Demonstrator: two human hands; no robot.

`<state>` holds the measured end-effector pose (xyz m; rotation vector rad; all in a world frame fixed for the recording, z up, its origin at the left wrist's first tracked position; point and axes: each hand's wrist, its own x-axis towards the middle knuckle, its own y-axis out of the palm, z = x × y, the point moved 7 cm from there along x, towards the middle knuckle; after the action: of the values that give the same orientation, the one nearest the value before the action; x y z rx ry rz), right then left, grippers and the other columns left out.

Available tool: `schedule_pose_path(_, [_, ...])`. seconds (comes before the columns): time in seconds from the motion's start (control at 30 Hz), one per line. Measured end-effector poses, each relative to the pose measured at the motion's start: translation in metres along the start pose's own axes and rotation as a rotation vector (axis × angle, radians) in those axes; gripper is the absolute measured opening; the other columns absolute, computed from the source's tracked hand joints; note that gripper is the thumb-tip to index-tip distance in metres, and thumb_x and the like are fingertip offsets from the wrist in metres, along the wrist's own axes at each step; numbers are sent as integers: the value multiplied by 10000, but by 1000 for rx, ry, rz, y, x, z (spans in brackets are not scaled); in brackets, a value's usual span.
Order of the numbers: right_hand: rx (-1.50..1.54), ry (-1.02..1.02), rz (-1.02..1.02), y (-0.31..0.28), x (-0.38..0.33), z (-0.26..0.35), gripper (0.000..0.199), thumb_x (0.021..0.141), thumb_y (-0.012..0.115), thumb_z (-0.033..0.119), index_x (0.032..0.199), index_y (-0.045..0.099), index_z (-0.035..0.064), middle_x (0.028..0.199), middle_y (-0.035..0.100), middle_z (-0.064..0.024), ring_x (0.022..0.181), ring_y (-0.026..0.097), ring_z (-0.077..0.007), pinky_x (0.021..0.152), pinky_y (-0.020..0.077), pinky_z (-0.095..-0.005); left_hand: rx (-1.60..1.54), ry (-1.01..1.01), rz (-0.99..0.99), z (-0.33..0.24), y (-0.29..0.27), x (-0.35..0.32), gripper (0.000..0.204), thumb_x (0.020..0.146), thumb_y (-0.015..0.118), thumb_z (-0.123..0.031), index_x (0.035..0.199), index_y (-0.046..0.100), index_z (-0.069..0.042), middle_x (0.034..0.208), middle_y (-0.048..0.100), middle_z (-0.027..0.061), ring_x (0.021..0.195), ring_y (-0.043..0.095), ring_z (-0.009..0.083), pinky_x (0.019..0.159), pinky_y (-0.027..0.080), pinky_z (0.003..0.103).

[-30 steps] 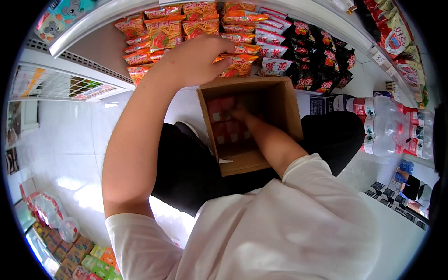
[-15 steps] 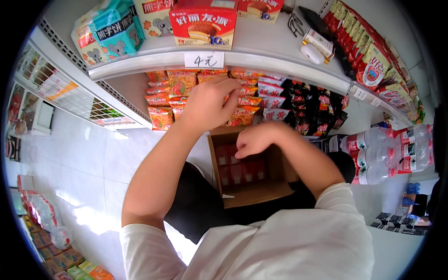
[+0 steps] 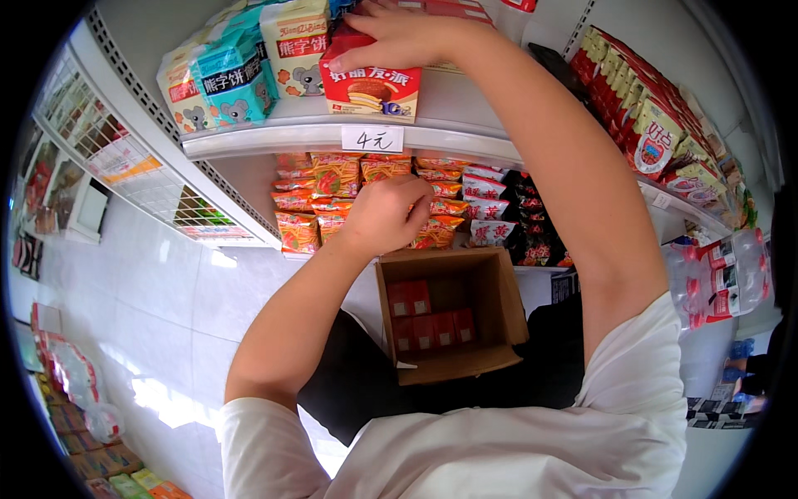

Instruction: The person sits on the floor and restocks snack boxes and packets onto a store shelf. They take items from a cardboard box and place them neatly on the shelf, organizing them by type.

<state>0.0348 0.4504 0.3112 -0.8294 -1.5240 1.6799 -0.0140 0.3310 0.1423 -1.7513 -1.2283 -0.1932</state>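
Landmark: the red-and-cream rectangular cardboard snack box [image 3: 371,93] on the white metal shelf [image 3: 470,143].

Right hand [image 3: 403,37]: laid over the top of that box, palm down, fingers spread, thumb at its upper front edge on the left. So the box sits directly under the right grip, its front face showing below the hand. Contact under the palm is hidden; can't tell how firmly it bears.

Left hand [image 3: 386,209]: well below the box, in front of the orange plastic snack packets [image 3: 337,176]. Fingers loosely curled; can't tell if that grip holds or touches anything.

Around the box: cream koala-print packet [image 3: 301,51] just beside it on the left, teal plastic packet [image 3: 237,83] further left, more red cardboard boxes [image 3: 457,10] behind and to the right. White paper price card [image 3: 372,138] on the shelf edge right below it.

Open brown cardboard carton [image 3: 457,368]: well below the box, past the left hand; small red boxes [image 3: 413,298] inside.
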Motion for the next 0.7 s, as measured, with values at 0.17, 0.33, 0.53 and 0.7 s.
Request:
schedule_pose_path(0.17, [-222, -86, -368, 33, 35, -26, 983, 791, 671, 708, 1548, 493, 107, 1582, 467, -213, 1474, 451, -322, 1157, 422, -474, -34, 39, -2, -5, 0, 1, 91, 895, 680, -46, 972, 726, -32, 885, 723, 134, 626, 674, 288, 572, 537, 409])
schedule_pose_path(0.33, [-40, -140, -131, 27, 25, -12, 1175, 734, 665, 760, 1635, 330, 83, 1688, 270, -220, 1565, 262, -365, 1241, 304, -482, -9, 39, -15, -1, -9, 0, 104, 902, 677, -59, 993, 719, -34, 872, 712, 131, 638, 673, 296, 580, 540, 411])
schedule_pose_path(0.53, [-113, -91, -139, 19, 7, 4, 1109, 730, 750, 656, 1583, 406, 36, 1589, 433, -222, 1471, 432, -352, 1173, 403, -485, -15, 40, -15, 2, -7, 2, 116, 903, 665, -61, 1009, 702, -28, 887, 697, 140, 694, 679, 325, 612, 553, 430])
schedule_pose_path(0.7, [-152, -31, 99, -11, -16, 35, 1046, 837, 694, 651, 1629, 305, 87, 1631, 301, -295, 1504, 325, -451, 1203, 350, -476, 18, 46, -3, 0, -4, 1, 116, 903, 669, -82, 1005, 706, -43, 912, 701, 128, 702, 687, 325, 619, 556, 436])
